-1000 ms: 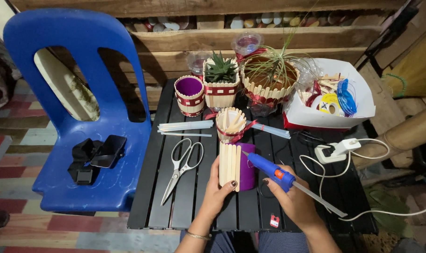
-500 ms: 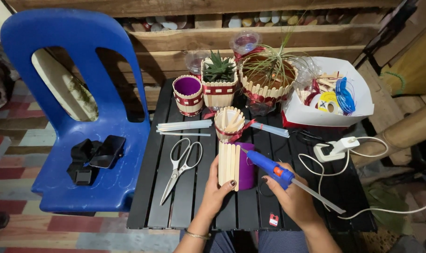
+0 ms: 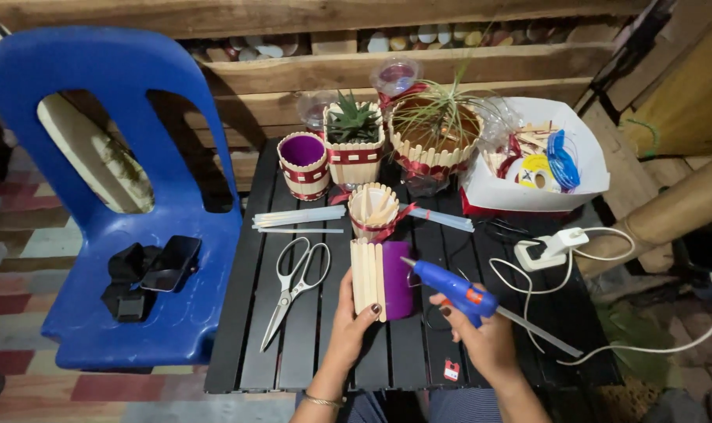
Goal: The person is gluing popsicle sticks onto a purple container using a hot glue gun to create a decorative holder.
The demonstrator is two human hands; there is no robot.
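Observation:
My left hand (image 3: 350,323) grips a purple cup (image 3: 395,279) lying on its side, with pale wooden craft sticks (image 3: 367,274) stuck along its near face. My right hand (image 3: 481,338) holds a blue glue gun (image 3: 450,287), its nozzle pointing at the cup's upper right edge. Just behind the cup stands a small stick-clad pot (image 3: 372,210) holding loose sticks, tied with red ribbon. Both hands hover over a black slatted table (image 3: 309,345).
Scissors (image 3: 295,285) and glue sticks (image 3: 297,218) lie left of the cup. Stick-clad pots (image 3: 303,164) with plants (image 3: 354,142) stand at the back, a white tray (image 3: 587,182) of craft bits at right, a white power strip (image 3: 545,251) with cords beside it. A blue plastic chair (image 3: 129,235) stands left.

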